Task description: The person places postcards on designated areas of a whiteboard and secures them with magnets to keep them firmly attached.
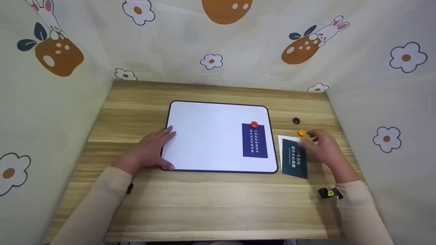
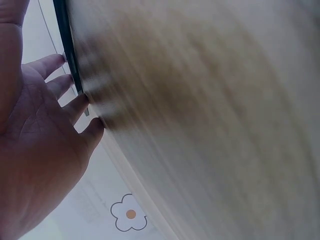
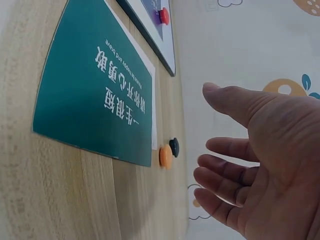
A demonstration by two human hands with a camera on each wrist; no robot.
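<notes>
A white board (image 1: 204,136) with a dark rim lies flat on the wooden table. My left hand (image 1: 151,148) rests on its left edge, fingers spread and thumb at the near corner. On the board's right side, a dark blue card (image 1: 254,144) with white writing has a round red magnet (image 1: 254,125) at its top. Right of the board, a green card (image 1: 294,165) partly covers a white one (image 1: 280,146). Over its far right corner hovers my right hand (image 1: 323,148), fingers loosely bent and holding nothing in the right wrist view, near an orange magnet (image 1: 301,133).
A black magnet (image 1: 296,120) sits on the table just beyond the orange one. Patterned cloth walls (image 1: 170,47) with rabbits, fruit and flowers stand behind and at both sides of the wooden table (image 1: 218,200).
</notes>
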